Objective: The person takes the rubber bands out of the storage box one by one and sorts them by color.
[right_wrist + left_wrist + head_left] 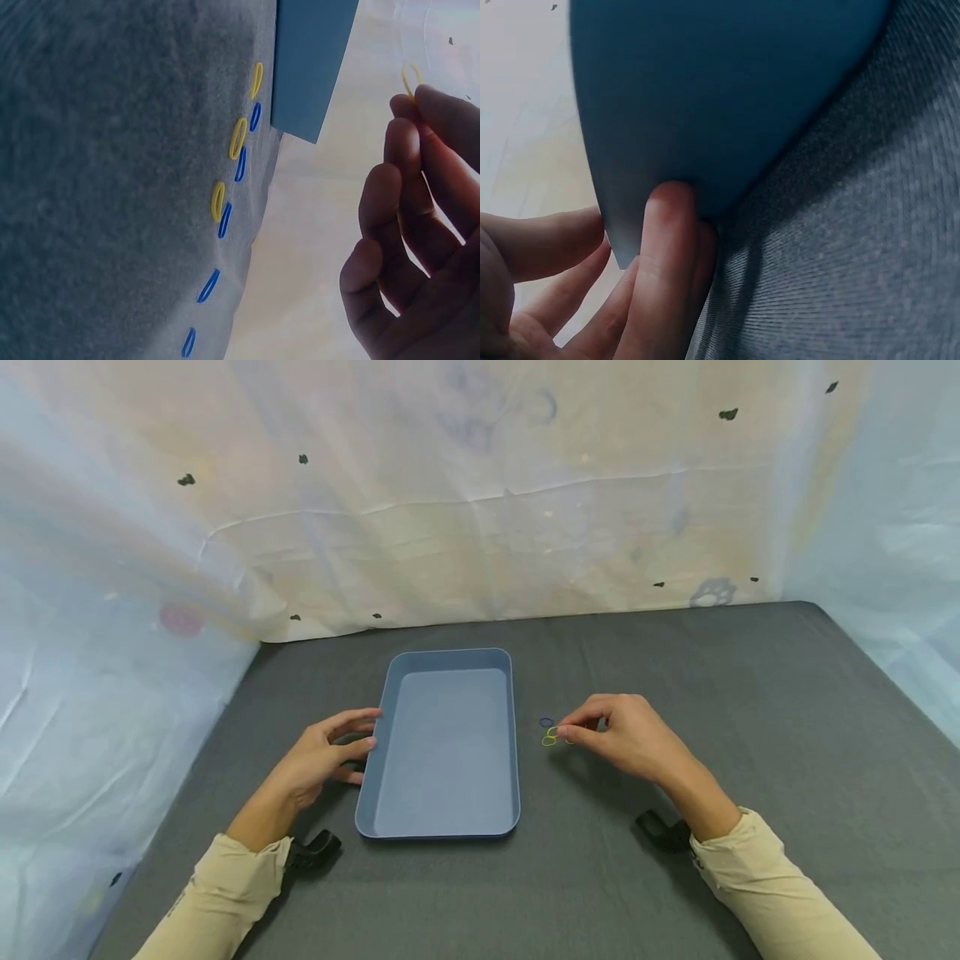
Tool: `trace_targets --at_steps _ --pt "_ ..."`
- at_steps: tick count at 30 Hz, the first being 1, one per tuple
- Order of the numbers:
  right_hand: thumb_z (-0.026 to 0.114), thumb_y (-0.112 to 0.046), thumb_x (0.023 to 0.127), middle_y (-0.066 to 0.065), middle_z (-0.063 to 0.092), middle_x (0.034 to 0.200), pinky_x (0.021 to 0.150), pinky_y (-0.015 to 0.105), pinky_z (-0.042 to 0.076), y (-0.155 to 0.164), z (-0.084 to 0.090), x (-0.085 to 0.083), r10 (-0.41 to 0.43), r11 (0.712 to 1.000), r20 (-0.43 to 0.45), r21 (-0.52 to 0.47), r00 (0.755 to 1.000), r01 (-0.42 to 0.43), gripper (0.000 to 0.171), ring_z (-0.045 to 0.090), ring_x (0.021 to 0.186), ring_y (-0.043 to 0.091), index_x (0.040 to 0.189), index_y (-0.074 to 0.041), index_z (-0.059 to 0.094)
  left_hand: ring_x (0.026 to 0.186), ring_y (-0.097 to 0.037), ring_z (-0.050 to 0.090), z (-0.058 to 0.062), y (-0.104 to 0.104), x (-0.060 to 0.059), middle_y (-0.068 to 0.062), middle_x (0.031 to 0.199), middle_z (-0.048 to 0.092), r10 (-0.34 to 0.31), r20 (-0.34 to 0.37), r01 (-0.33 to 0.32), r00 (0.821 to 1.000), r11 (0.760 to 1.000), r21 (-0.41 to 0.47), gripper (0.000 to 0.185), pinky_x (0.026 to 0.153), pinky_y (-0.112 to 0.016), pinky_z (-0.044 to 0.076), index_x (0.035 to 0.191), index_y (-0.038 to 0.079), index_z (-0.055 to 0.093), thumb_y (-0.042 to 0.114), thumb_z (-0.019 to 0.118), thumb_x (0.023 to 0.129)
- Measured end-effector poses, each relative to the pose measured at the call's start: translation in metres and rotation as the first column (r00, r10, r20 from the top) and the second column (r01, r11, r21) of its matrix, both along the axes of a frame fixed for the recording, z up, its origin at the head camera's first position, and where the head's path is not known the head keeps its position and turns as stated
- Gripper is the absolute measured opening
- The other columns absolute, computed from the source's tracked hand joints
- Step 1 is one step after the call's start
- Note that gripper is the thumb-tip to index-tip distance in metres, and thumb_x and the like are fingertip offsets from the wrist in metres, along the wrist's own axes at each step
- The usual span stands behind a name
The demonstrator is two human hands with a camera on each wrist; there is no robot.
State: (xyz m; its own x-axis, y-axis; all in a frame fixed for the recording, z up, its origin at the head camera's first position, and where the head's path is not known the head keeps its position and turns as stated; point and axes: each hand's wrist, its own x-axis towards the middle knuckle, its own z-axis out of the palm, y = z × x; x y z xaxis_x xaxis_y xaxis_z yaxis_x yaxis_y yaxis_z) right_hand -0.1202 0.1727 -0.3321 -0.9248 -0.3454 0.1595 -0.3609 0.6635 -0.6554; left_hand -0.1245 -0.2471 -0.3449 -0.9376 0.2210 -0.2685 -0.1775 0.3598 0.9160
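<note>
A shallow blue-grey tray (457, 752) lies on the dark cloth, its inside bare. My left hand (318, 760) rests at its left side, fingertips touching the rim and outer wall. Up close in the left wrist view, one fingertip (671, 206) is against the tray wall (705, 90). To the right of the tray, my right hand (630, 735) pinches a small yellow rubber band (411, 79) between thumb and forefinger, raised over the cloth. Below it, yellow bands (238, 139) and several blue bands (225, 220) lie in a staggered line, mostly hidden by the hand in the head view.
Dark grey cloth (675, 643) covers the table around the tray. A pale patterned sheet (480, 552) hangs along the back and both sides. Dark bands with black mounts sit at both wrists, the right mount (663, 831) close over the cloth.
</note>
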Motion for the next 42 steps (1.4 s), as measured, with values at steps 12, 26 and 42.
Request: trace_targets --at_steps 12,26,42 --pt "0.075 -0.03 0.09 -0.012 0.073 0.087 0.064 0.023 0.044 0.005 -0.003 -0.001 -0.002 1.0 -0.005 0.006 1.0 0.002 0.006 0.056 0.074 0.007 0.092 -0.028 0.08 0.108 -0.024 0.063 -0.001 0.002 0.0 -0.024 0.152 0.037 0.001 -0.01 -0.001 1.0 1.0 0.002 0.061 0.074 -0.041 0.062 0.152 0.011 0.04 0.021 0.066 0.097" --pt "0.074 -0.032 0.09 -0.013 0.072 0.085 0.061 0.024 0.045 0.013 -0.002 -0.002 -0.035 0.999 0.02 0.033 0.999 0.034 0.008 0.058 0.074 0.014 0.094 -0.028 0.08 0.112 -0.029 0.059 -0.002 0.004 -0.001 -0.023 0.151 0.038 0.005 -0.02 -0.005 1.0 1.0 -0.01 0.058 0.074 -0.041 0.062 0.15 0.012 0.042 0.02 0.066 0.098" --pt "0.072 -0.033 0.092 -0.01 0.073 0.09 0.062 0.026 0.045 0.035 0.003 -0.005 -0.089 0.991 0.013 0.099 0.996 0.087 0.009 0.057 0.076 0.015 0.097 -0.029 0.079 0.119 -0.035 0.056 -0.003 0.001 0.001 -0.022 0.154 0.035 -0.008 -0.022 0.007 1.0 1.0 -0.015 0.061 0.076 -0.041 0.061 0.152 0.014 0.04 0.024 0.066 0.097"
